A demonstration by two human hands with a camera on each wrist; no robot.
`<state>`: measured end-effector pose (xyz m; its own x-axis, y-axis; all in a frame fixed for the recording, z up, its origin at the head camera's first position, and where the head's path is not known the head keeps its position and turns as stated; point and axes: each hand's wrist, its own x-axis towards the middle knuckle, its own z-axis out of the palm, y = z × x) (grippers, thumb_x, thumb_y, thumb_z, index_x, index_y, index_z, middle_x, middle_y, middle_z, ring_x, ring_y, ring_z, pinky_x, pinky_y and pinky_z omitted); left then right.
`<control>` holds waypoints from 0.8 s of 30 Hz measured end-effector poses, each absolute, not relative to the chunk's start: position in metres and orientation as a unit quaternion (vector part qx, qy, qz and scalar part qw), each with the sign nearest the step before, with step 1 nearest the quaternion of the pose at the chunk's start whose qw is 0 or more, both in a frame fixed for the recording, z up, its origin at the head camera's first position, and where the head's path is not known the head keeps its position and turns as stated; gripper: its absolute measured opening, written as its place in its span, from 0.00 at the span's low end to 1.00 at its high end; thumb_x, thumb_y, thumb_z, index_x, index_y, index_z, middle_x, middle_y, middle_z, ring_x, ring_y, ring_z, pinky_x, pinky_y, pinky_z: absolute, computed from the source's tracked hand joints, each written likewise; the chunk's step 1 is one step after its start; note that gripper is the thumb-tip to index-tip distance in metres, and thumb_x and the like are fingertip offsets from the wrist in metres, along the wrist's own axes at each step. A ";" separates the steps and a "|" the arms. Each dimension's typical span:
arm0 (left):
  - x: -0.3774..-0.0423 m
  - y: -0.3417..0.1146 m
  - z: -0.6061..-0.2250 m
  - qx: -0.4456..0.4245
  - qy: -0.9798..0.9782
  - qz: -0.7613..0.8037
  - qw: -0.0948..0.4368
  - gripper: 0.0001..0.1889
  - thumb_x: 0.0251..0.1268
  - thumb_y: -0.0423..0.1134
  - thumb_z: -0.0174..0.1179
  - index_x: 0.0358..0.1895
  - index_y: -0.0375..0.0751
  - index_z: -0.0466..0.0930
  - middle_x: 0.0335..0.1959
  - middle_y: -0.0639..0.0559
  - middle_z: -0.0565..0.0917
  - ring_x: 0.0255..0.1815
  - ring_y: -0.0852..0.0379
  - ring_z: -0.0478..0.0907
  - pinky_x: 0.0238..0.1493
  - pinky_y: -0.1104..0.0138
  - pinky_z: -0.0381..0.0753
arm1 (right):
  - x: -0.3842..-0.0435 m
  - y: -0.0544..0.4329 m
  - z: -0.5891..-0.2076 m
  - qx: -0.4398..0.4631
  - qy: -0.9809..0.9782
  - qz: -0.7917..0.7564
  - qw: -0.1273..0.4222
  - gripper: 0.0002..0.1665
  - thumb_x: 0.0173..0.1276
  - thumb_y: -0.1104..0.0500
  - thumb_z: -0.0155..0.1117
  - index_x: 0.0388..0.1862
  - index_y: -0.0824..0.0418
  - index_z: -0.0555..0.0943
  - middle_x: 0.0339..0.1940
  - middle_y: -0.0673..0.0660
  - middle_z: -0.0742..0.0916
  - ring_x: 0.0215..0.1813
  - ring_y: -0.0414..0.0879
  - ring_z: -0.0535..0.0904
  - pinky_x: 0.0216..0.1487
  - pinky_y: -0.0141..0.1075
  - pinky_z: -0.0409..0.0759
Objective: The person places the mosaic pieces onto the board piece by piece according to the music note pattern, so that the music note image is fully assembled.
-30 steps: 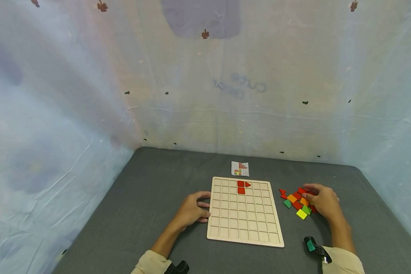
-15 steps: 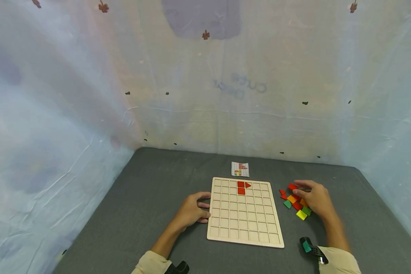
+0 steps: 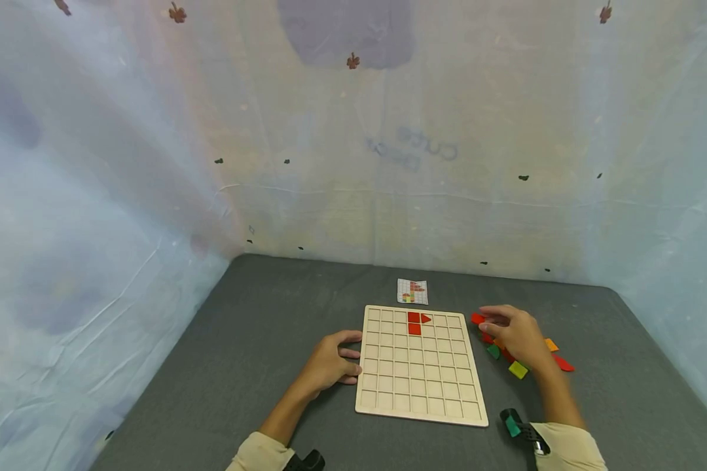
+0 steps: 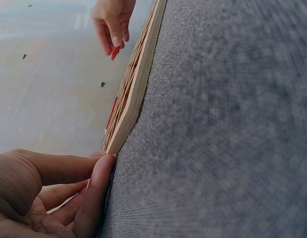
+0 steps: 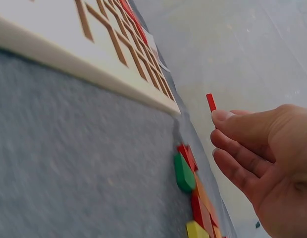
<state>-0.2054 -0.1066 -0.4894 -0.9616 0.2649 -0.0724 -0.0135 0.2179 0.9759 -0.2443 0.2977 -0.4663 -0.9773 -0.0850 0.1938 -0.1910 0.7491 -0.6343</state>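
My left hand [image 3: 324,360] holds the left edge of a square wooden grid board [image 3: 421,376]. In the left wrist view, its thumb and fingertips come together at that edge. My right hand [image 3: 521,337] pinches a thin red tile [image 5: 211,102], seen edge-on in the right wrist view, up off the table and just right of the board's far corner. Two red square tiles [image 3: 414,329] and a red triangle tile [image 3: 426,318] sit in the board's far rows. Below the right hand lie loose tiles, among them a green one [image 5: 183,172] and a yellow one [image 3: 518,370], partly hidden by it.
A small printed card [image 3: 412,292] with a coloured grid pattern lies just beyond the board. An orange tile [image 3: 551,345] and a red tile [image 3: 563,364] lie right of the right forearm. Pale sheeting [image 3: 353,216] rises behind the grey table [image 3: 294,294].
My right hand has moved left from the tile pile toward the board, carrying a red tile. Orange and red tiles now show to its right. The left hand has stayed at the board's edge.
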 end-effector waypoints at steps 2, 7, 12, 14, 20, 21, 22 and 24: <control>-0.205 -0.106 -0.489 0.084 0.771 0.621 0.110 0.38 0.56 0.18 0.71 0.74 0.32 0.74 0.55 0.34 0.84 0.42 0.50 0.89 0.32 0.59 0.93 | -0.245 0.293 -0.467 0.083 -0.930 0.349 0.077 0.23 0.74 0.58 0.73 0.64 0.65 0.85 0.53 0.63 0.89 0.53 0.59 0.87 0.46 0.40 0.87; -0.205 -0.106 -0.489 0.091 0.769 0.624 0.106 0.38 0.56 0.17 0.70 0.74 0.31 0.73 0.56 0.33 0.84 0.43 0.49 0.89 0.32 0.57 0.93 | -0.247 0.280 -0.469 0.099 -0.927 0.355 0.072 0.21 0.72 0.61 0.73 0.63 0.65 0.86 0.52 0.62 0.89 0.52 0.58 0.88 0.44 0.33 0.87; -0.205 -0.108 -0.489 0.086 0.772 0.620 0.110 0.38 0.56 0.18 0.71 0.74 0.32 0.74 0.55 0.33 0.84 0.42 0.50 0.89 0.31 0.57 0.93 | -0.247 0.269 -0.470 0.102 -0.926 0.356 0.069 0.21 0.72 0.62 0.74 0.62 0.64 0.86 0.52 0.60 0.89 0.51 0.57 0.88 0.48 0.41 0.89; -0.205 -0.108 -0.489 0.085 0.773 0.618 0.112 0.38 0.56 0.18 0.71 0.74 0.33 0.74 0.55 0.34 0.84 0.42 0.50 0.89 0.31 0.58 0.93 | -0.247 0.265 -0.470 0.105 -0.925 0.358 0.070 0.21 0.71 0.62 0.74 0.61 0.64 0.86 0.51 0.60 0.89 0.51 0.56 0.88 0.49 0.45 0.90; -0.207 -0.109 -0.491 0.083 0.776 0.615 0.117 0.37 0.57 0.19 0.71 0.74 0.34 0.75 0.55 0.35 0.85 0.42 0.51 0.88 0.32 0.60 0.93 | -0.248 0.257 -0.471 0.124 -0.923 0.357 0.073 0.20 0.71 0.63 0.74 0.60 0.65 0.87 0.51 0.60 0.89 0.49 0.55 0.88 0.47 0.46 0.90; -0.207 -0.109 -0.491 0.082 0.776 0.614 0.118 0.37 0.57 0.19 0.71 0.74 0.34 0.75 0.55 0.35 0.85 0.42 0.52 0.88 0.32 0.60 0.93 | -0.248 0.256 -0.471 0.127 -0.923 0.355 0.073 0.19 0.71 0.63 0.74 0.60 0.64 0.87 0.51 0.59 0.89 0.49 0.54 0.88 0.47 0.45 0.90; -0.208 -0.109 -0.491 0.082 0.776 0.614 0.118 0.37 0.57 0.19 0.71 0.73 0.35 0.75 0.54 0.36 0.85 0.41 0.52 0.88 0.32 0.60 0.93 | -0.248 0.254 -0.471 0.129 -0.923 0.355 0.074 0.19 0.70 0.63 0.74 0.60 0.64 0.87 0.50 0.59 0.89 0.48 0.54 0.88 0.46 0.44 0.90; -0.208 -0.108 -0.492 0.081 0.776 0.614 0.119 0.37 0.57 0.19 0.71 0.73 0.35 0.75 0.54 0.36 0.85 0.41 0.52 0.88 0.32 0.60 0.93 | -0.249 0.252 -0.471 0.132 -0.922 0.356 0.072 0.19 0.70 0.64 0.75 0.59 0.64 0.88 0.49 0.58 0.89 0.47 0.53 0.88 0.45 0.41 0.90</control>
